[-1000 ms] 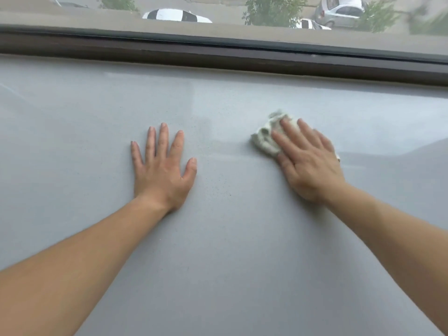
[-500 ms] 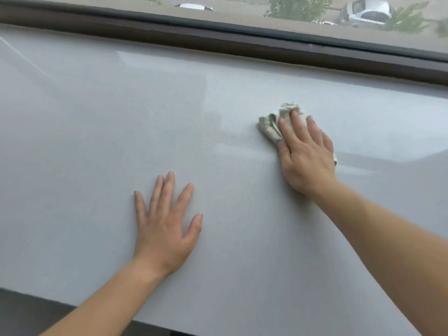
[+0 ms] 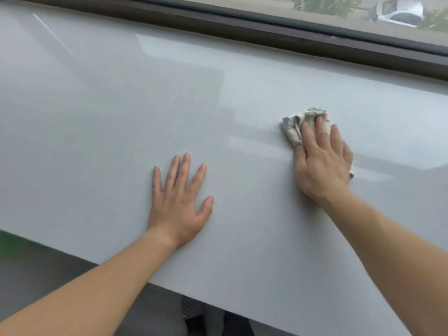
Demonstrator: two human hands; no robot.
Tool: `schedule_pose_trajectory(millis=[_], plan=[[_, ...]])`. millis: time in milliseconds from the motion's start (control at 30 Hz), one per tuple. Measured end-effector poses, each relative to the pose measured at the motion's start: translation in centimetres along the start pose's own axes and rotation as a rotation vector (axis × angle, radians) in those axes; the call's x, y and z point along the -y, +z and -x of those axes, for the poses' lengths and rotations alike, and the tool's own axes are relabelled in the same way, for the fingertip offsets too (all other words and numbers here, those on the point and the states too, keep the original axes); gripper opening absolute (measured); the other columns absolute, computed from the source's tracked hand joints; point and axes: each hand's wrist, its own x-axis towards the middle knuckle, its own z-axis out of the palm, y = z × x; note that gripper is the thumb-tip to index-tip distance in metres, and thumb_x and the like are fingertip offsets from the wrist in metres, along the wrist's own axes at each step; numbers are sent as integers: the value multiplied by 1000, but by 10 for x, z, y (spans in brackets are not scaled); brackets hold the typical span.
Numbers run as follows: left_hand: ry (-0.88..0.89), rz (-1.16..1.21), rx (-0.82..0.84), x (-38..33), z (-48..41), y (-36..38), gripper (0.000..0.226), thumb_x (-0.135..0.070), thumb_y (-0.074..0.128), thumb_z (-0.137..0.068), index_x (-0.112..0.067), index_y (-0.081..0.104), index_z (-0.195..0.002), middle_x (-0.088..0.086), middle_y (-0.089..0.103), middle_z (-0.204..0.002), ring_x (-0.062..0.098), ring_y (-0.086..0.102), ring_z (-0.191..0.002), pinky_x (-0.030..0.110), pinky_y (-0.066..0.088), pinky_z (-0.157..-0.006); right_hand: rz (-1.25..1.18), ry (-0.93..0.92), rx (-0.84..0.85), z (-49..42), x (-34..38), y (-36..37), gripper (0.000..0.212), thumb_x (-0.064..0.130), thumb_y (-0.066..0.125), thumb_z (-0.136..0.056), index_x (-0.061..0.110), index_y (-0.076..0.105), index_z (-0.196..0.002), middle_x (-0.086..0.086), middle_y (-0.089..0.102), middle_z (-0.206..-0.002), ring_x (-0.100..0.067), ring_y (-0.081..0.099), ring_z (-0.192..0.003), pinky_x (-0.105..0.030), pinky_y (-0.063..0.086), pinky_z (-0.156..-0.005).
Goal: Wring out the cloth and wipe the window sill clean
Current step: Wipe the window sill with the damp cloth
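While left hand (image 3: 179, 207) lies flat, right hand (image 3: 324, 166), seemingly flat, presses cloth (image 3: 292, 129) beneath fingers (image 3: 335, 139)

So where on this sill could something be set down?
Bare sill lies left of the left hand, back to the window frame, and between the two hands. Only the spot under the right hand, pressing the cloth, is taken.

Dark brown window frame (image 3: 266, 37) runs along the far edge of the pale grey window sill (image 3: 121, 117), slanting down to the right. Glass (image 3: 218, 2) above it. Outside, seen from above: white car (image 3: 397, 12), green trees (image 3: 324, 4), tan pavement (image 3: 278, 10) (all hazy). Soft daylight, pale reflections near the sill's far edge. Below the near edge: dark grey floor (image 3: 36, 275), a small perforated light-grey thing (image 3: 190, 305) (unclear what).
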Motion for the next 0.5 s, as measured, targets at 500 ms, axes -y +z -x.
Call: schedule_pose_trajectory(millis=[500], plan=[[8, 53, 27, 2, 0, 1, 70, -61, 3, -94, -33, 3, -158, 4, -14, -166, 19, -21, -151, 56, -13, -119, 1, 90, -27, 84, 26, 23, 57, 43, 21, -102, 39, 10, -157, 8, 1, -168, -22, -4, -153, -43, 1, -122]])
